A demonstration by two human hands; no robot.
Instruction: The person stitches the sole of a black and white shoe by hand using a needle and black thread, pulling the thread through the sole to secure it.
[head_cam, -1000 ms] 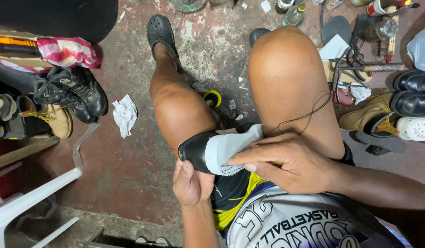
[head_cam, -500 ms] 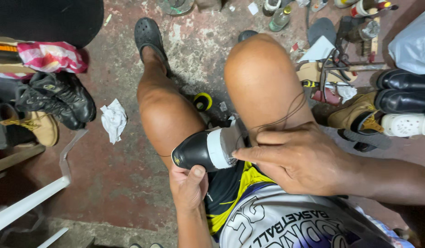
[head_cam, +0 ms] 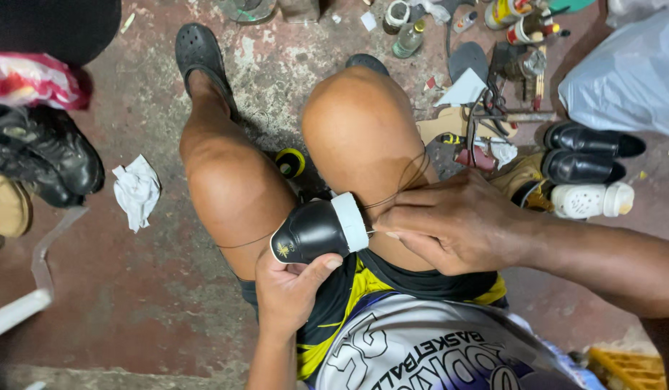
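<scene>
Left of the black shoe (head_cam: pixel 314 231) lies a crumpled white rag (head_cam: pixel 136 190) on the floor, the left hand (head_cam: pixel 287 289) grasps this shoe from below between the knees, and the right hand (head_cam: pixel 450 224), just right of it, pinches a thin thread (head_cam: pixel 403 189).

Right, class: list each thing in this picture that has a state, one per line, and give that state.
Black shoe: on its side between the thighs, white sole edge facing right.
Left hand: grips the shoe from beneath.
Right hand: fingers pinched at the sole edge.
Thread: looped across the knee.
White rag: crumpled on the floor.
Black dress shoes: paired, side by side.
</scene>
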